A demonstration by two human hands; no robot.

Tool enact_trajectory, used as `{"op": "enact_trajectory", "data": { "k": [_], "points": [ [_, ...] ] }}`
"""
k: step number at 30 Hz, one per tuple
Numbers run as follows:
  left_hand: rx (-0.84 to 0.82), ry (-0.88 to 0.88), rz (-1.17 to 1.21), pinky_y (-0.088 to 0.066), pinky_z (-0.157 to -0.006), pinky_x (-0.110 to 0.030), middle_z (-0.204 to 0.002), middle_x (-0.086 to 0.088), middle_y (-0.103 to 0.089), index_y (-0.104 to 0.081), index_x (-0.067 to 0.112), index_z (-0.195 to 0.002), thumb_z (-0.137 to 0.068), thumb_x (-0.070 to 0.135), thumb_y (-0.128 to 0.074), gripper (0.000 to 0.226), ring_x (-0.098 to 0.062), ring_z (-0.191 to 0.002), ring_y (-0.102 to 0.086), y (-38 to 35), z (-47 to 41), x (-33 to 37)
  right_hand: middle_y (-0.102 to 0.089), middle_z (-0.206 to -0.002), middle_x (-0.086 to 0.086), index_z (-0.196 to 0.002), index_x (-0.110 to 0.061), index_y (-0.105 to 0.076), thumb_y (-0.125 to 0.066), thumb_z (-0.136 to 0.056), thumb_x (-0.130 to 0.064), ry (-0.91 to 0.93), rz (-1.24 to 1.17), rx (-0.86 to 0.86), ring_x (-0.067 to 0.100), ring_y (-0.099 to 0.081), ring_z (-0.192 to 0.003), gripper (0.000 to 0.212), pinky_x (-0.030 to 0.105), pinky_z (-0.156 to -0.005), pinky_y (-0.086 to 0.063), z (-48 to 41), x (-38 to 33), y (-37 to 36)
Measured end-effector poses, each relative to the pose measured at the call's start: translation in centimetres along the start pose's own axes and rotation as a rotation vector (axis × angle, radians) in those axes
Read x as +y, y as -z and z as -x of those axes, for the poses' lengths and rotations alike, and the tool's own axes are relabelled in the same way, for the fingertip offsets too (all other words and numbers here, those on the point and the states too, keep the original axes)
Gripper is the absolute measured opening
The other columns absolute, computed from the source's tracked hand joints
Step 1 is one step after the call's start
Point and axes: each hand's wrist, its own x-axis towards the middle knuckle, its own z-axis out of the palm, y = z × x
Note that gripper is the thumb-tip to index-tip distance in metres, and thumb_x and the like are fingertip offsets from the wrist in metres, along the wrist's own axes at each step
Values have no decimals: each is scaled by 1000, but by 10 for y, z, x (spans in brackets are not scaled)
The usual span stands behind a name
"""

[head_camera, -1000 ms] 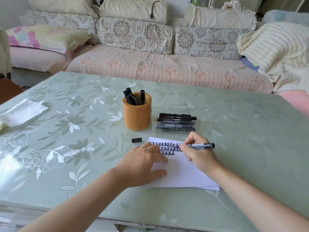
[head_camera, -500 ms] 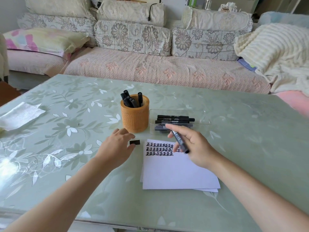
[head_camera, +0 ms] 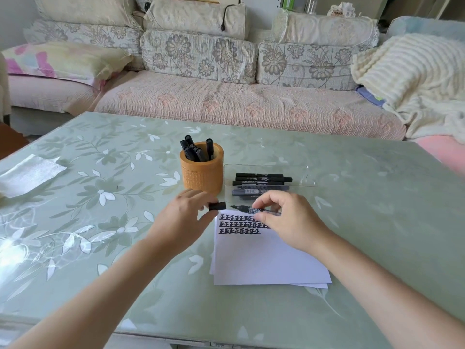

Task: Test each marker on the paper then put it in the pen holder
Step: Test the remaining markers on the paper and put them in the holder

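My right hand (head_camera: 286, 220) holds a black marker (head_camera: 249, 209) level above the top edge of the white paper (head_camera: 264, 258), bare tip pointing left. My left hand (head_camera: 186, 217) pinches the marker's black cap (head_camera: 217, 206) just left of that tip, a small gap between them. Three rows of black test marks (head_camera: 239, 224) run across the paper's top. The orange pen holder (head_camera: 202, 172) stands behind my left hand with several black markers (head_camera: 196, 151) upright in it. A clear tray (head_camera: 302, 172) to its right holds several more black markers (head_camera: 261, 181) lying flat.
A folded white tissue (head_camera: 27, 173) lies at the table's left edge. The green floral table (head_camera: 377, 222) stretches out to the right. Behind it runs a sofa (head_camera: 226, 104) with floral cushions and a cream blanket (head_camera: 412, 81).
My right hand stopped writing, lifted the marker and turned it level with its tip to the left. My left hand left the paper, picked the cap off the table and brought it beside the tip.
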Motion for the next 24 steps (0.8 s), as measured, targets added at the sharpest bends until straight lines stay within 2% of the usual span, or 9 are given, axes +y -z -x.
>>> {"op": "enact_trajectory", "data": {
  "k": [3,10,15,18,20,22,24],
  "points": [
    [-6,-14,8,-50,-60,-27,-81,15,-57,-69,24,-96,-86,26,-69,10,-5,-75,-54,1,1,1,-67,-87,-26,-86,-37,-67,-74,-83,-27,27,50,17,-3,-61,-89,12,26,-82,-49,1,0,0],
    [-83,-40,48,-48,-63,-21,-81,21,-54,-67,30,-98,-88,29,-67,10,-3,-79,-54,2,0,6,-67,-86,-26,-86,-36,-68,-74,-83,-26,38,48,2,-3,-61,-90,13,24,-83,-49,1,-1,-3],
    [-175,-67,110,-44,-65,-17,-82,16,-58,-67,30,-98,-92,30,-61,9,-3,-81,-55,4,1,15,-64,-84,-26,-88,-35,-67,-78,-80,-19,101,23,-45,-9,-56,-88,21,7,-74,-37,4,-7,-6],
    [-172,-77,131,-39,-63,-12,-80,15,-57,-68,28,-99,-94,28,-60,10,0,-78,-52,5,0,16,-66,-87,-23,-91,-33,-69,-82,-76,-16,118,12,-41,-11,-56,-85,26,5,-73,-36,4,-7,-7],
    [-171,-91,129,-39,-62,-15,-79,13,-57,-70,25,-98,-95,29,-57,14,-1,-77,-51,5,-1,17,-67,-87,-23,-90,-29,-74,-83,-76,-19,142,23,-17,-6,-60,-87,20,11,-78,-41,3,-6,-9],
    [-160,-101,120,-42,-63,-23,-77,11,-57,-70,22,-95,-93,32,-52,21,-5,-76,-50,5,-1,19,-67,-87,-25,-91,-26,-76,-83,-76,-22,155,29,1,-2,-63,-89,17,21,-83,-48,3,-6,-11],
    [-153,-114,117,-41,-64,-23,-76,8,-56,-70,19,-93,-93,32,-51,24,-7,-75,-49,5,-3,22,-68,-88,-24,-93,-26,-77,-81,-78,-24,152,18,5,0,-64,-90,16,26,-85,-51,3,-8,-11]
  ]
}}
